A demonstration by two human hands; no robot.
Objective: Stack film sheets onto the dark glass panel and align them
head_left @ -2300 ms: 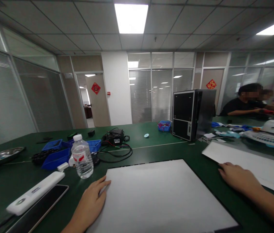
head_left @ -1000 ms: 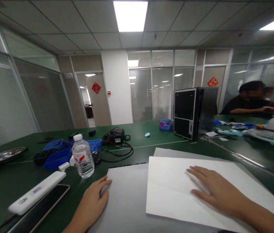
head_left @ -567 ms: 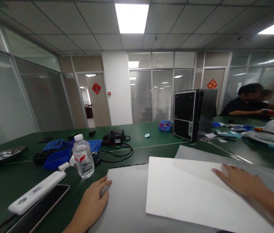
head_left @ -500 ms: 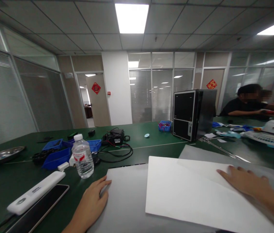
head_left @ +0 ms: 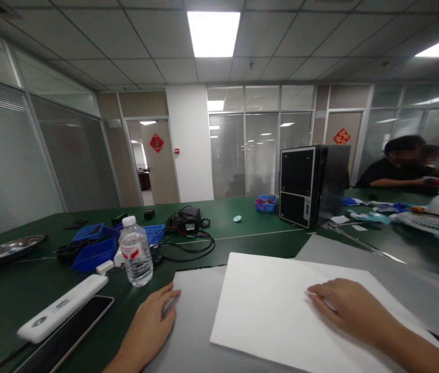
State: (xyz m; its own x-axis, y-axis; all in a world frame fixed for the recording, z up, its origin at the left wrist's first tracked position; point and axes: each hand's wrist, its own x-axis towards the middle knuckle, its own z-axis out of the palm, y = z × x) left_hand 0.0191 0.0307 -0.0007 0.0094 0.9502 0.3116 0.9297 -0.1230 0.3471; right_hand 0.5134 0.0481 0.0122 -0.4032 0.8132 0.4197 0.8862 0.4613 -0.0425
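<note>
A white sheet of paper (head_left: 258, 305) lies at a slant over a grey sheet (head_left: 196, 303) at the table's near side. My right hand (head_left: 353, 308) rests palm down on the white paper, its fingers stretched toward the left and holding nothing. At the grey sheet's left edge is my left hand (head_left: 150, 324), thumb apart from the fingers and fingertips touching the sheet. A second grey surface (head_left: 363, 259) shows behind and to the right of the white paper.
Left of my left hand are a water bottle (head_left: 136, 254), a white power strip (head_left: 64, 305) and a phone (head_left: 68, 334). Blue bins (head_left: 93, 255) and a black adapter with cables (head_left: 186, 220) stand behind. Further back is a computer tower (head_left: 305, 186); a person (head_left: 390, 168) sits at right.
My right hand has moved left over the white paper, and the paper has shifted left and turned slightly. My left hand has stayed at the grey sheet's edge.
</note>
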